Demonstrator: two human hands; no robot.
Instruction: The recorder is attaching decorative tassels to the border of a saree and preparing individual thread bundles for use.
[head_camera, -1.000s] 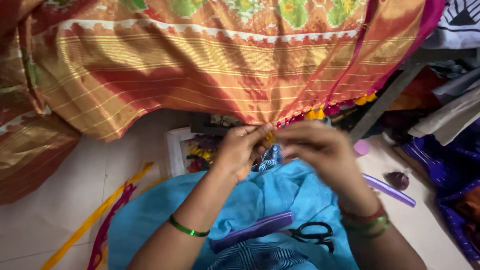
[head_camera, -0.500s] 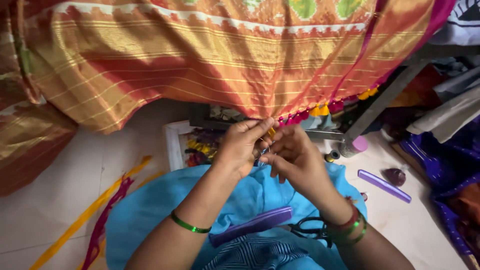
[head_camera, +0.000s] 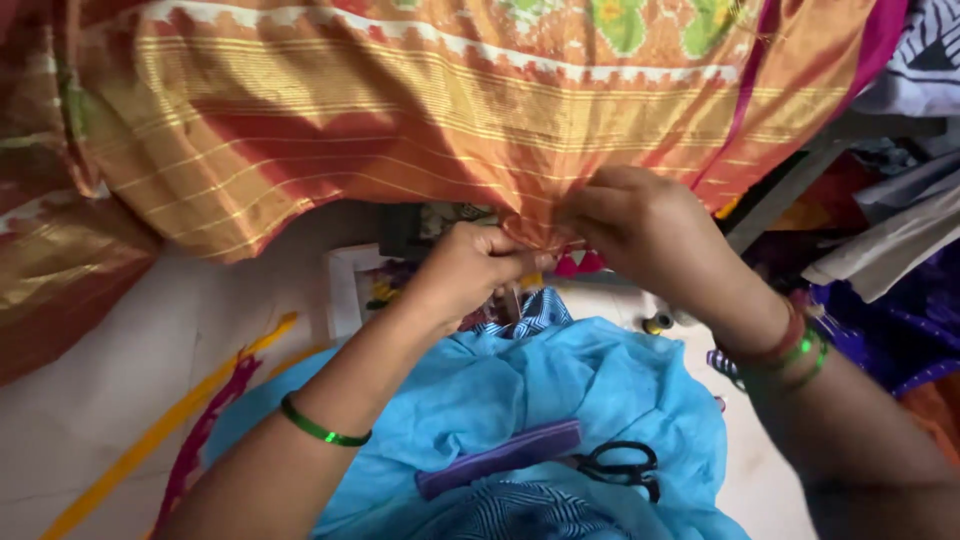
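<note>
An orange and gold woven sari cloth (head_camera: 400, 110) hangs across the top of the view. My left hand (head_camera: 470, 270) and my right hand (head_camera: 630, 225) meet at its lower fringed edge (head_camera: 540, 235), both pinching the threads there. Small pink tassels (head_camera: 580, 263) hang just below my right fingers. A green bangle sits on my left wrist; red and green bangles sit on my right wrist.
A light blue cloth (head_camera: 560, 400) covers my lap, with a purple comb-like bar (head_camera: 500, 458) and black scissors (head_camera: 620, 465) lying on it. Yellow and magenta ribbons (head_camera: 190, 420) lie on the pale floor at left. Folded fabrics (head_camera: 890, 250) pile up at right.
Both hands have risen from just under the fringe to the cloth's hem. My right hand has moved up and apart from the left.
</note>
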